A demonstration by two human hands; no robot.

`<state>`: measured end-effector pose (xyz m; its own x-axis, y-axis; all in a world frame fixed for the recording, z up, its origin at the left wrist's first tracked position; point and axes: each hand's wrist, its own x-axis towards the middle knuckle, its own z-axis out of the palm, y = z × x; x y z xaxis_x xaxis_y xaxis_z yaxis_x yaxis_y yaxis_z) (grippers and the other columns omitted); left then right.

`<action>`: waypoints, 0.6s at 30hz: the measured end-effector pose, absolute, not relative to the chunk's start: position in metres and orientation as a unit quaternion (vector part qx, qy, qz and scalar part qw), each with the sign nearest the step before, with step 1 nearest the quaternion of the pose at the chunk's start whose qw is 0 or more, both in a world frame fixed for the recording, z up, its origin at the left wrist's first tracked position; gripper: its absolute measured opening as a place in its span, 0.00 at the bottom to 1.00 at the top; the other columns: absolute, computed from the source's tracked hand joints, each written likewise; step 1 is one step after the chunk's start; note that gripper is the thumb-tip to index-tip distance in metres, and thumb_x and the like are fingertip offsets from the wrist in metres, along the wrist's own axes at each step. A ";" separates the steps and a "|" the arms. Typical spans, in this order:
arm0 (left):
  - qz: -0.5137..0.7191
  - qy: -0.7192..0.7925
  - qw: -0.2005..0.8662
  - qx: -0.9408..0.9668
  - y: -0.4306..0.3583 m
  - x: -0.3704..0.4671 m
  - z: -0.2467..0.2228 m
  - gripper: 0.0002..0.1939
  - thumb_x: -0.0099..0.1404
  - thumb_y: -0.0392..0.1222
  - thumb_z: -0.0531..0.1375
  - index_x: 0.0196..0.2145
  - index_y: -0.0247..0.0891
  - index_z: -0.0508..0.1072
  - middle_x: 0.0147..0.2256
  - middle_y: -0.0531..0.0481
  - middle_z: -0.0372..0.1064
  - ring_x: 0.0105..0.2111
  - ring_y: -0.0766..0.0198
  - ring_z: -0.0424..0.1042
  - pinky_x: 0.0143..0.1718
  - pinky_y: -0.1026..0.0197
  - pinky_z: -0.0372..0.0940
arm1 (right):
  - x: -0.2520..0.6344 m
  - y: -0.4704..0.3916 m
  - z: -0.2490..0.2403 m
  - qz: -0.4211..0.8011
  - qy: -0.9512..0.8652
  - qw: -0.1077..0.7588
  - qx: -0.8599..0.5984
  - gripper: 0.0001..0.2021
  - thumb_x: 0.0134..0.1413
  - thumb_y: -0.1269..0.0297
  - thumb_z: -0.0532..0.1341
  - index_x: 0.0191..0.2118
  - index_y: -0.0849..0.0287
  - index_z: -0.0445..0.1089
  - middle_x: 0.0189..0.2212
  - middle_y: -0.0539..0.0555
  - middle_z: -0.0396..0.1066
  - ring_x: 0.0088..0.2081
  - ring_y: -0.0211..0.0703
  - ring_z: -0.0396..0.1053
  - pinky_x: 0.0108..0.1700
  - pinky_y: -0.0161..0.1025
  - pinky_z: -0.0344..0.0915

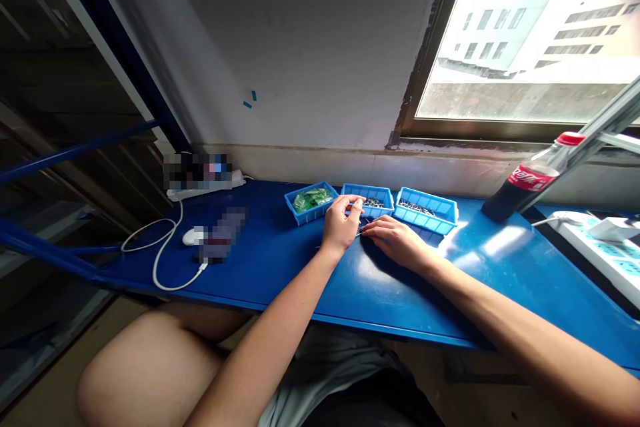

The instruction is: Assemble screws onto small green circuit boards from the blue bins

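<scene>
The left hand [341, 227] is upright over the table, its fingers curled in and the thumb close to the index fingertip near the middle bin [369, 187]; whether anything is pinched there, I cannot tell. The right hand [400, 240] lies lower and flatter, fingers bent and drawn close together, the tips beside a thin metallic piece [359, 234] that shows between the 2 hands. Its small size probably explains why both sets of fingertips work so near each other, though which of them grips it is unclear. The 3 bins stand in a row at the far side of the blue table [280, 253], likely so that each is a short reach away while the near surface stays usable: the left bin [315, 215] holds green packets [313, 197], the middle bin holds small dark parts [374, 203], and the right bin [425, 219] holds slender parts [417, 208]. Separate bins presumably keep the kinds unmixed. A cola bottle [533, 180] at far right and a white cable [163, 260] at left both sit well apart from the hands.
</scene>
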<state>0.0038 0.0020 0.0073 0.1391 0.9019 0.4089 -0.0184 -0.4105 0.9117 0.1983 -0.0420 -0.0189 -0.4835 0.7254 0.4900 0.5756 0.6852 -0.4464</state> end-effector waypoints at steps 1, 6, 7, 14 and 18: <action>0.554 0.348 0.413 0.634 0.001 0.004 0.008 0.13 0.75 0.49 0.62 0.43 0.40 0.83 0.49 0.42 0.79 0.38 0.60 0.80 0.38 0.60 0.73 | 0.199 -0.042 -0.018 0.115 -0.847 0.344 -0.389 0.15 0.71 0.64 0.60 0.52 0.46 0.84 0.50 0.56 0.84 0.51 0.58 0.78 0.57 0.62 0.77; 0.545 0.338 0.369 0.673 -0.004 0.004 0.012 0.11 0.75 0.46 0.62 0.41 0.40 0.83 0.46 0.42 0.80 0.40 0.57 0.79 0.45 0.56 0.74 | 0.197 -0.043 -0.016 0.138 -0.796 0.409 -0.424 0.08 0.68 0.57 0.65 0.44 0.46 0.84 0.44 0.56 0.84 0.48 0.60 0.79 0.55 0.64 0.77; 0.542 0.338 0.356 0.682 -0.005 0.004 0.012 0.11 0.74 0.45 0.62 0.41 0.40 0.84 0.46 0.42 0.80 0.41 0.56 0.78 0.46 0.56 0.74 | 0.197 -0.043 -0.016 0.143 -0.782 0.425 -0.432 0.08 0.68 0.55 0.66 0.44 0.46 0.84 0.44 0.56 0.84 0.48 0.60 0.79 0.55 0.64 0.77; 0.484 0.334 0.337 0.735 -0.008 0.007 0.005 0.12 0.70 0.42 0.65 0.49 0.41 0.84 0.43 0.43 0.82 0.39 0.55 0.79 0.47 0.53 0.74 | 0.201 -0.047 -0.018 0.194 -0.674 0.537 -0.469 0.11 0.66 0.49 0.68 0.47 0.47 0.78 0.45 0.56 0.79 0.44 0.54 0.80 0.51 0.57 0.80; 0.458 0.317 0.360 0.749 -0.010 0.008 0.004 0.12 0.68 0.42 0.67 0.48 0.41 0.85 0.44 0.43 0.84 0.43 0.51 0.82 0.49 0.51 0.76 | 0.202 -0.051 -0.015 0.188 -0.676 0.549 -0.454 0.10 0.65 0.49 0.69 0.44 0.47 0.78 0.44 0.57 0.77 0.43 0.55 0.79 0.51 0.58 0.81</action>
<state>0.0077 -0.0102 0.0038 0.3802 0.8038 0.4575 0.1439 -0.5400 0.8293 0.2022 -0.0505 -0.0149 0.0146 0.8206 0.5713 0.4079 0.5168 -0.7527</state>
